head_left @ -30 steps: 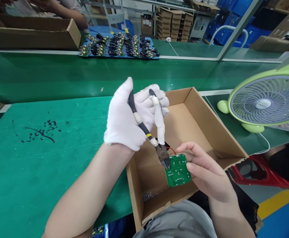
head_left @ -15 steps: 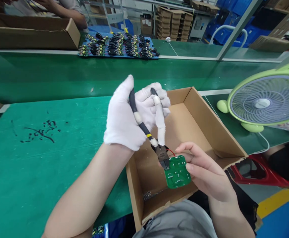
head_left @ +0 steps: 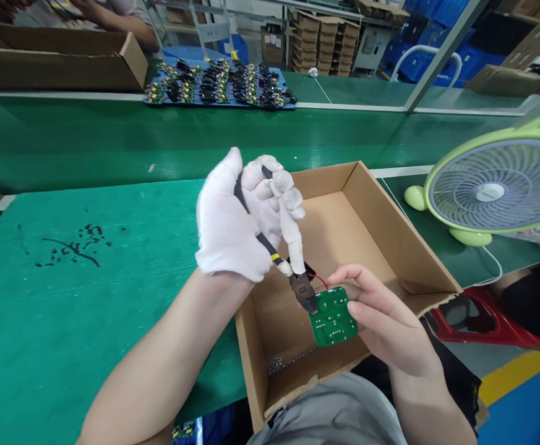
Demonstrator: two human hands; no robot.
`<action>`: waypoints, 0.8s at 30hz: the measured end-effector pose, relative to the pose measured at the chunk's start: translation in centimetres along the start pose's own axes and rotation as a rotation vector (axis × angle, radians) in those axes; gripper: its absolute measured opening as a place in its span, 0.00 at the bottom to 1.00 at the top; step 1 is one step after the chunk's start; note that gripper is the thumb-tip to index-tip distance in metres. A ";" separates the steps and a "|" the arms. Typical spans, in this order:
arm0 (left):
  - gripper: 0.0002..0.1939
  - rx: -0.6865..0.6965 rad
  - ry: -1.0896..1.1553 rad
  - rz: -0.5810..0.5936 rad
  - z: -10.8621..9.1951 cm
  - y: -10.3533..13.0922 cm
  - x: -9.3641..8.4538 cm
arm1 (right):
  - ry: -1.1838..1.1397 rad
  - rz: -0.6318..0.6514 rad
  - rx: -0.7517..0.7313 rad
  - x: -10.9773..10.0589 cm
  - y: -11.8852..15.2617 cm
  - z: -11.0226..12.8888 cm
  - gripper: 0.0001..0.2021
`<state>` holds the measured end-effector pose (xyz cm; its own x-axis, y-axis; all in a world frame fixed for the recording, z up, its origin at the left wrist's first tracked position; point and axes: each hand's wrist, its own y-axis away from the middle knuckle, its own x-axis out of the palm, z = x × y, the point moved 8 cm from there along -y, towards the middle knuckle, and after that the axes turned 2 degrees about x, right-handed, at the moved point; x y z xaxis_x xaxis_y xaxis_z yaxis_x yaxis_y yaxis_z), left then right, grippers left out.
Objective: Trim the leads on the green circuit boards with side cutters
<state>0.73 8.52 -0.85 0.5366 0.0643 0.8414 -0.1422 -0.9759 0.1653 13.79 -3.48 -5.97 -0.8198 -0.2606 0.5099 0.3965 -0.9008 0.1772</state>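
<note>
Gripping cutters [head_left: 301, 285] in gloved left hand [head_left: 232, 225], green circuit board [head_left: 334, 318] in right hand [head_left: 385, 318], cardboard box [head_left: 399, 244] below

The circuit board [head_left: 333, 321] hides its underside; the fan [head_left: 490, 193] is cropped.

On our left hand [head_left: 246, 216] we are wearing a matt, fleecy white cloth glove [head_left: 221, 228]. We are gripping cutters [head_left: 302, 287] of dull dark metal, their handles showing smooth black covering and uneven white wrapping. With our bare right hand [head_left: 383, 312] we are holding a smooth green circuit board [head_left: 334, 316], its solder points gleaming like metal. Beneath, we are seeing a matt cardboard box [head_left: 376, 247], its near edge looking rough, shiny metallic bits [head_left: 276, 366] glinting by its near left corner. Toward the surface's right edge, we are noticing a smooth plastic fan [head_left: 490, 193].
</note>
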 end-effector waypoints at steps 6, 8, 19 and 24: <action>0.23 0.017 0.022 0.009 -0.3 0.5 0.6 | 0.002 0.003 -0.015 0.1 0.1 0.2 0.09; 0.23 0.017 0.025 0.008 -0.4 0.6 0.7 | 0.001 0.028 -0.007 0.2 0.1 0.1 0.10; 0.26 -0.002 -0.071 0.061 -0.1 0.2 0.7 | 0.023 0.028 0.010 0.0 0.1 -0.1 0.10; 0.27 0.044 -0.085 0.025 -0.9 0.7 1.0 | 0.053 -0.071 0.017 -0.3 0.1 0.1 0.09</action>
<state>0.42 8.07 0.62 0.6022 0.0234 0.7980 -0.1207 -0.9854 0.1200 14.08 -3.46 -6.06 -0.8669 -0.2143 0.4501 0.3426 -0.9120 0.2257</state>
